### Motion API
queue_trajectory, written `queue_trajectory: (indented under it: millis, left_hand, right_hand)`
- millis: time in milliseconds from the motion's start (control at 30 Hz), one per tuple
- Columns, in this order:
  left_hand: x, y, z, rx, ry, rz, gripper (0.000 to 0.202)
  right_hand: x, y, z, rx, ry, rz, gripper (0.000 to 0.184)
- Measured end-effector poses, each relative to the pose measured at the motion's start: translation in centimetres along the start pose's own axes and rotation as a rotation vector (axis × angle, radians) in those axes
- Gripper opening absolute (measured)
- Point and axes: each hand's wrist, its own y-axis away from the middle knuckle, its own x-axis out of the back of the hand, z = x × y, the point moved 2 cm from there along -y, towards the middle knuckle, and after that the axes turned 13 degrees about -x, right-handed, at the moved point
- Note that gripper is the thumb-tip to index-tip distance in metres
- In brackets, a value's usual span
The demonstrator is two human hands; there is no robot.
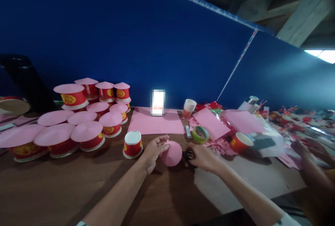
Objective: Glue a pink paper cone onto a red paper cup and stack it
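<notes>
My left hand [155, 154] pinches a round pink paper disc [171, 154] at its upper left edge, between thumb and fingers. Just right of the disc, my right hand [202, 157] is closed around the black handles of a pair of scissors [188, 156]; the blades cannot be made out. To the left of my left hand, an upturned red paper cup [133, 146] with a gold emblem rests on its rim, its white base facing up.
Several red cups topped with pink paper cones [87, 132] crowd the left side, some stacked. Ahead lie pink sheets [157, 125] and a bright phone-like screen [158, 102]. On the right are green tape [200, 134], a glue stick [188, 132], paper scraps, cups and another person's hands [307, 152].
</notes>
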Motion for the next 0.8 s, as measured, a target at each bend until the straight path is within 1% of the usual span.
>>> queue_trajectory:
  millis: [100, 167, 233, 300, 400, 500, 567, 633, 800]
  left_hand:
    - [0.0, 0.0, -0.1, -0.012, -0.003, 0.011, 0.049]
    - [0.0, 0.1, 0.0, -0.018, 0.007, 0.017, 0.048]
    - [-0.1, 0.2, 0.1, -0.010, 0.022, 0.017, 0.048]
    - [-0.2, 0.3, 0.2, 0.017, 0.035, 0.016, 0.049]
    - [-0.3, 0.4, 0.3, 0.045, 0.049, 0.013, 0.050]
    - [-0.4, 0.5, 0.3, 0.045, 0.065, 0.015, 0.049]
    - [-0.3, 0.5, 0.2, 0.041, 0.081, 0.029, 0.047]
    - [-0.3, 0.5, 0.1, 0.039, 0.104, 0.047, 0.045]
    - [-0.2, 0.4, -0.2, 0.039, 0.160, 0.087, 0.038]
  right_hand:
    - [0.0, -0.3, 0.3, 0.072, -0.087, -0.137, 0.038]
    - [-0.1, -0.4, 0.5, 0.123, -0.137, -0.180, 0.047]
    - [-0.3, -0.4, 0.7, 0.159, -0.186, -0.155, 0.052]
    - [-0.6, -0.4, 0.9, 0.153, -0.206, -0.077, 0.052]
    - [-1.1, -0.4, 1.0, 0.081, -0.146, 0.075, 0.044]
    - [-1.4, -0.6, 0.8, 0.049, -0.082, 0.155, 0.028]
    - [-1.5, -0.7, 0.5, 0.067, -0.078, 0.165, 0.023]
    - [-1.4, -0.8, 0.4, 0.067, -0.067, 0.161, 0.025]
    - [-1.4, -0.8, 0.2, 0.030, 0.004, 0.091, 0.030]
